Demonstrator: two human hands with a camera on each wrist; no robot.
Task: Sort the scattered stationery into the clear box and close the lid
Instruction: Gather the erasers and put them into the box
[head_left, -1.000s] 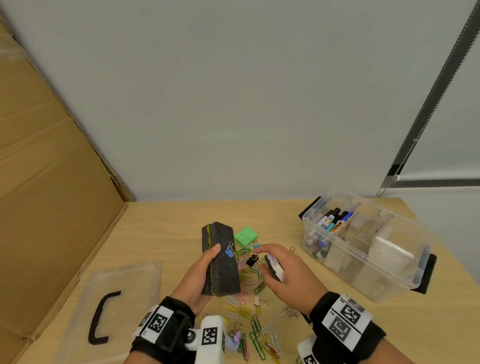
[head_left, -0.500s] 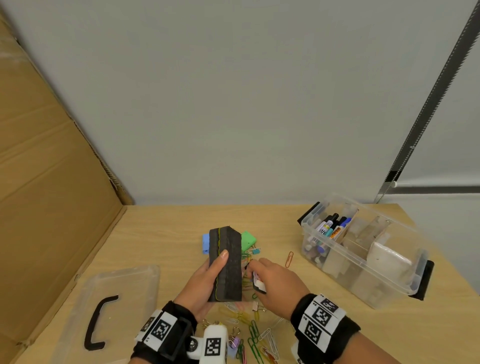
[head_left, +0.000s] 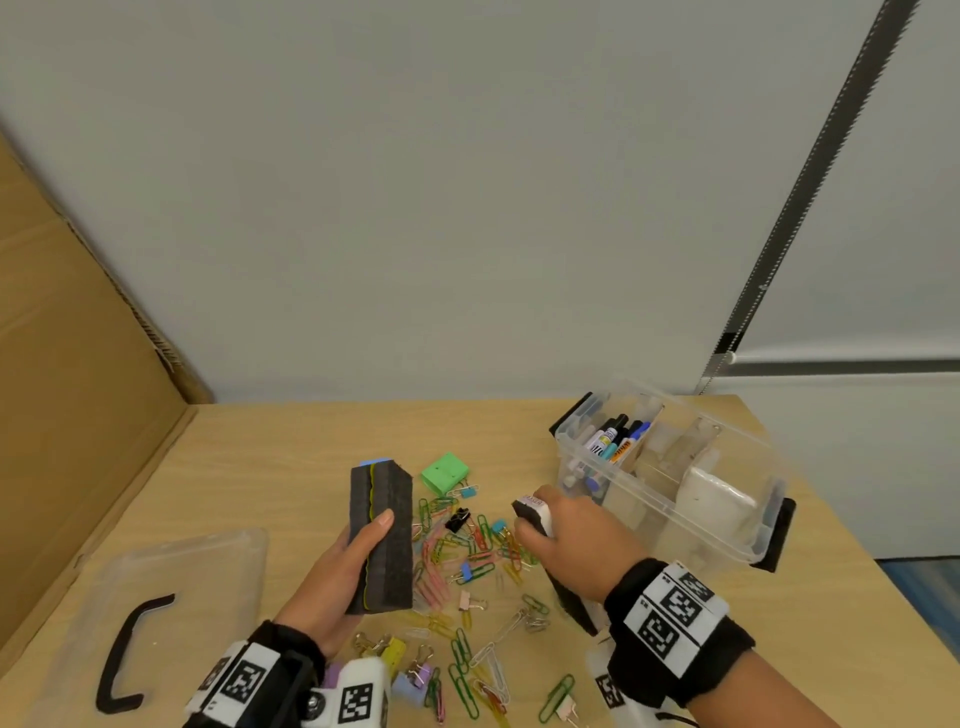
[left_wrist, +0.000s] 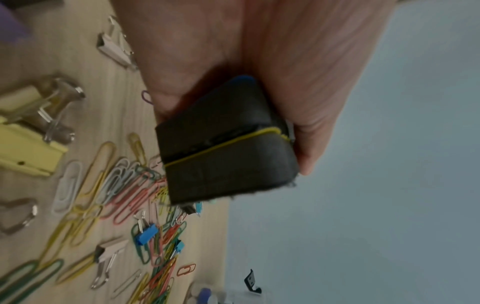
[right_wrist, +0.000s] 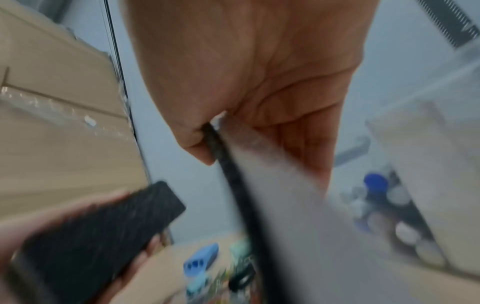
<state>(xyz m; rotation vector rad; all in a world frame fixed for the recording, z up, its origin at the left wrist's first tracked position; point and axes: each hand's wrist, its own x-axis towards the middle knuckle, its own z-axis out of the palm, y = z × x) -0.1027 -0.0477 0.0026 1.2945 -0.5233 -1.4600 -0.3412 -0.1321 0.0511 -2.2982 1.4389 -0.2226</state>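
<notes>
Left hand: my left hand (head_left: 332, 582) grips two stacked dark erasers (head_left: 383, 540) above the clips.
Right hand: my right hand (head_left: 569, 545) grips a white-backed eraser (head_left: 532, 514) beside the clear box (head_left: 670, 467).
Surface: light wooden table (head_left: 291, 467), paper clips (head_left: 467, 551) scattered, lid (head_left: 156, 613) at left.
Room: grey wall (head_left: 415, 208), cardboard (head_left: 67, 389) at left.

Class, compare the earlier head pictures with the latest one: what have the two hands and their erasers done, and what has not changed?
The right hand, gripping a white-backed eraser, has moved right, off the paper clips toward the clear box. The left hand keeps its grip on the black erasers, now turned more upright. Unchanged: lid on the table, markers in the box.
</notes>
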